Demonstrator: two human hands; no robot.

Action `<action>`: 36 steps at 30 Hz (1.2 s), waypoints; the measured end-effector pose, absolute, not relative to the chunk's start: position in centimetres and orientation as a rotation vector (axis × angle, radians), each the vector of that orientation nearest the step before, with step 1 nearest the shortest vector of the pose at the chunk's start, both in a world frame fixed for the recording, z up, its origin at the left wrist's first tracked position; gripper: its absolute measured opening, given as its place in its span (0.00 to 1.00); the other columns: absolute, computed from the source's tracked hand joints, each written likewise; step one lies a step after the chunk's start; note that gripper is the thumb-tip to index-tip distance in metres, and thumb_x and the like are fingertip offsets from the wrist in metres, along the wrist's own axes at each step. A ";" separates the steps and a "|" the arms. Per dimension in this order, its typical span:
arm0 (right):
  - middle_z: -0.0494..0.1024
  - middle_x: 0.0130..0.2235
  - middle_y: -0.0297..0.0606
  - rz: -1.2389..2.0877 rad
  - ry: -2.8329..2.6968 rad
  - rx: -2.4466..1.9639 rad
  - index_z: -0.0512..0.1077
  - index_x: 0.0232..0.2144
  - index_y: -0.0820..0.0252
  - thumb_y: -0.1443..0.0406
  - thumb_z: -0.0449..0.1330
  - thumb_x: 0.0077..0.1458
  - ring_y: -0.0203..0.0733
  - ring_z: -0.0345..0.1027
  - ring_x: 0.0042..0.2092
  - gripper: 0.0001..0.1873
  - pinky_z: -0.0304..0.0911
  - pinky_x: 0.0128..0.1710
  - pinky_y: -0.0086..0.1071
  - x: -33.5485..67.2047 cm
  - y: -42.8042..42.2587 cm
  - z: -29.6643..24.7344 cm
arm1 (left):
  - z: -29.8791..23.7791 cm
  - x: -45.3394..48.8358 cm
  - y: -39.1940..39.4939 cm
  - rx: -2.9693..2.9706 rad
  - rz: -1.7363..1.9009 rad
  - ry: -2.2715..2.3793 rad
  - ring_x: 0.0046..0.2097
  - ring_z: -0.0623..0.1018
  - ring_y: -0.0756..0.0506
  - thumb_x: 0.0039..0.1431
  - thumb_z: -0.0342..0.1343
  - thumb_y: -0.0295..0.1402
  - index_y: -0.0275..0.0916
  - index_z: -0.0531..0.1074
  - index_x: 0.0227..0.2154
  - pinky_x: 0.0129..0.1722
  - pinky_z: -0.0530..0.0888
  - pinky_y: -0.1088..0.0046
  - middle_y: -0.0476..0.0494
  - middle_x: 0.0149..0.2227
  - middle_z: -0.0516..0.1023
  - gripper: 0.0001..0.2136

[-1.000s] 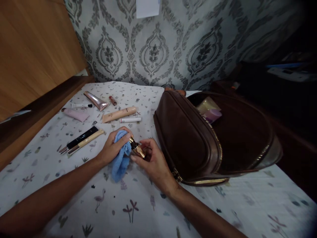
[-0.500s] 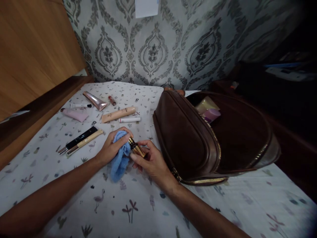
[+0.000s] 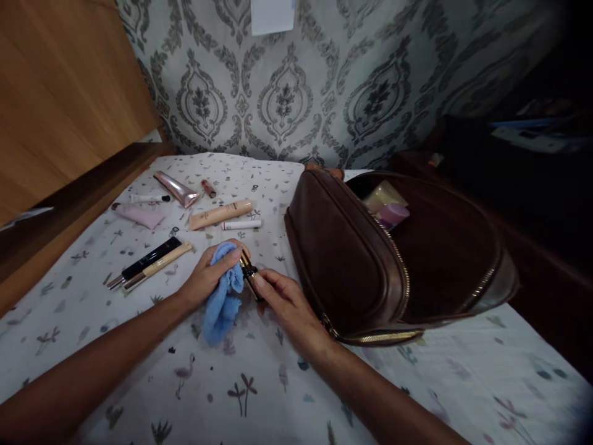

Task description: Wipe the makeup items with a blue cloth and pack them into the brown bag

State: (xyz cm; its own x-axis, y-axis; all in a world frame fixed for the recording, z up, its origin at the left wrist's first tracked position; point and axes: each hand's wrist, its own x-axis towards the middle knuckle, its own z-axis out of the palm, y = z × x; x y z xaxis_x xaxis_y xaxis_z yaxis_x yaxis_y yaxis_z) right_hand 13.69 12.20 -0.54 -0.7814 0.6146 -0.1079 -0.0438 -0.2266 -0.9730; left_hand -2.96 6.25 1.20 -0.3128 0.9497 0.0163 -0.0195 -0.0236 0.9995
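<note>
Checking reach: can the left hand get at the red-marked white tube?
Likely yes: nothing visible blocks the left hand from the red-marked white tube, though that hand holds the blue cloth.

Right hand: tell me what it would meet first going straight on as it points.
Past the bottle it holds, the right hand would likely meet the cloth in the left hand, though depth is unclear from this single view.

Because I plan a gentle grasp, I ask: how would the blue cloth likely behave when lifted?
The blue cloth is probably floppy: it bunches in the left hand and its lower end droops in folds. Its fuzzy-looking surface suggests it would not slip easily. With no firm round shape, it seems unlikely to roll.
</note>
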 end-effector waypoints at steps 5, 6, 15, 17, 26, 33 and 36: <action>0.68 0.28 0.30 2.103 -1.448 -0.659 0.69 0.28 0.59 0.43 0.68 0.48 0.33 0.60 0.29 0.26 0.58 0.28 0.27 13.3 12.0 -0.7 | 1.1 -2.0 5.9 0.966 1.298 1.297 0.26 0.76 0.48 0.54 0.62 0.56 0.36 0.75 0.37 0.28 0.76 0.73 0.48 0.26 0.75 0.24; 0.69 0.28 0.29 2.113 -1.386 -0.667 0.68 0.29 0.58 0.44 0.70 0.45 0.33 0.61 0.29 0.27 0.58 0.27 0.27 13.2 12.0 -0.8 | 1.1 -1.9 5.8 0.988 1.265 1.262 0.27 0.77 0.47 0.55 0.62 0.55 0.36 0.75 0.40 0.29 0.77 0.72 0.47 0.27 0.76 0.24; 0.76 0.33 0.32 2.120 -1.281 -0.686 0.64 0.38 0.54 0.42 0.71 0.43 0.40 0.72 0.33 0.32 0.71 0.33 0.34 13.0 12.2 -1.2 | 0.4 -2.0 5.6 1.219 1.188 1.323 0.37 0.77 0.44 0.60 0.58 0.54 0.39 0.75 0.42 0.38 0.78 0.68 0.44 0.35 0.78 0.22; 0.75 0.35 0.35 2.014 -1.425 -0.694 0.66 0.36 0.55 0.41 0.66 0.48 0.41 0.72 0.36 0.28 0.70 0.32 0.33 13.2 12.2 -1.2 | 0.4 -2.1 5.6 1.267 1.200 1.398 0.33 0.74 0.46 0.61 0.56 0.54 0.39 0.74 0.37 0.35 0.75 0.71 0.47 0.31 0.75 0.20; 0.69 0.31 0.31 1.584 -1.655 -0.751 0.70 0.44 0.58 0.48 0.61 0.57 0.35 0.61 0.30 0.22 0.58 0.28 0.29 13.9 12.5 -0.6 | 0.8 -1.8 5.6 1.563 1.163 1.550 0.27 0.65 0.50 0.67 0.48 0.46 0.41 0.61 0.26 0.31 0.66 0.73 0.54 0.24 0.63 0.18; 0.63 0.23 0.27 1.731 -1.638 -0.625 0.70 0.32 0.58 0.45 0.62 0.56 0.32 0.53 0.22 0.22 0.52 0.21 0.27 13.7 12.7 -0.1 | 0.4 -1.5 5.3 1.630 1.120 1.576 0.27 0.64 0.50 0.67 0.46 0.49 0.41 0.61 0.25 0.31 0.66 0.72 0.53 0.24 0.64 0.20; 0.64 0.23 0.28 1.693 -1.666 -0.613 0.70 0.32 0.58 0.46 0.61 0.58 0.32 0.54 0.23 0.21 0.52 0.21 0.27 13.8 12.6 0.0 | 0.4 -1.6 5.3 1.508 1.136 1.596 0.26 0.63 0.50 0.66 0.45 0.55 0.41 0.60 0.22 0.29 0.65 0.72 0.53 0.22 0.61 0.24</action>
